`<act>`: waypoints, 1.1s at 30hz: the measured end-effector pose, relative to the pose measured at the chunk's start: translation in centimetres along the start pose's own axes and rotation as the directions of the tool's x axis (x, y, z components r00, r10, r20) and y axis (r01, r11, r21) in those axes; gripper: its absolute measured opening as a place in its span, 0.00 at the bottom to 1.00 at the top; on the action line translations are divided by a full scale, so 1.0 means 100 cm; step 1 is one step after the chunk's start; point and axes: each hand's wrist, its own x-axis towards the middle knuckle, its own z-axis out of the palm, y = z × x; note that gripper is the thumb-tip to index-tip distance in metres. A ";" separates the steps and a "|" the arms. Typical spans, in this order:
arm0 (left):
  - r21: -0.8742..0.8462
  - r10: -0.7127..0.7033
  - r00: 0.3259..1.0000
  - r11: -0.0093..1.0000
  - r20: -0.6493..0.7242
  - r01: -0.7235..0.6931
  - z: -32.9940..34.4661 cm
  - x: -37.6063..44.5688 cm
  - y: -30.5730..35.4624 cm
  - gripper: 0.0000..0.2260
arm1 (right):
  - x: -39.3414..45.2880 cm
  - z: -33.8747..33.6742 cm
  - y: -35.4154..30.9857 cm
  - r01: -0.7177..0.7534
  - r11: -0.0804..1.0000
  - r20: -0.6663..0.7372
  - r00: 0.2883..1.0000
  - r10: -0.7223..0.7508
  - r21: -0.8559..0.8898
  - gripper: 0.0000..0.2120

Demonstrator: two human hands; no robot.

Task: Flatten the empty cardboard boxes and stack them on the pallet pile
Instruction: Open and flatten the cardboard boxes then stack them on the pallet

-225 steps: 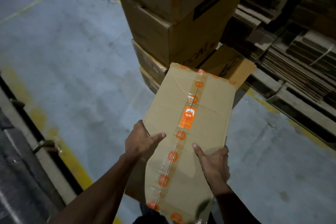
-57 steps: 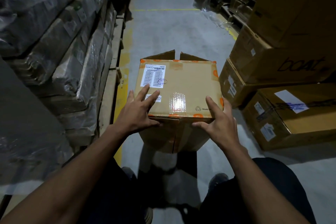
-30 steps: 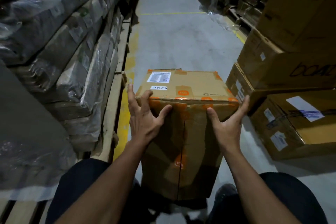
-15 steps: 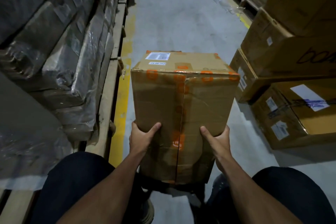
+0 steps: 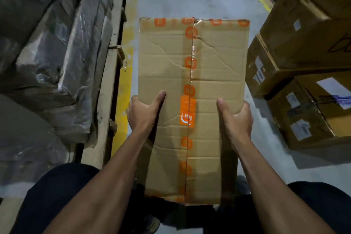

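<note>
Head view: cardboard box (image 5: 191, 74) is held centre frame by left hand (image 5: 144, 114) at 9 o'clock and right hand (image 5: 236, 119) at 3, thumbs on top, fingers wrapped round its edges. Since half a second ago it was tipped, taped seam (image 5: 190, 62) now faces up; likely ready for splitting, flattening not begun.

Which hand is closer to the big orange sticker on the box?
The left hand. Its thumb lies just left of the orange sticker on the box. The right hand grips the right edge, with a wider gap of cardboard between.
</note>
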 end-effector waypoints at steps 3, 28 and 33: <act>0.069 -0.005 1.000 0.998 0.006 0.005 0.011 0.016 -0.004 0.42 | 0.013 0.007 0.000 -0.028 1.000 0.027 0.999 0.028 -0.005 0.46; 0.434 0.421 0.757 0.634 0.500 -0.640 0.071 0.027 -0.091 0.28 | 0.019 0.074 0.096 0.095 0.776 0.359 0.917 0.177 -0.624 0.45; 0.247 0.563 0.390 0.315 0.728 -0.916 0.086 0.034 -0.073 0.25 | 0.016 0.079 0.097 0.113 0.765 0.347 0.926 0.150 -0.634 0.45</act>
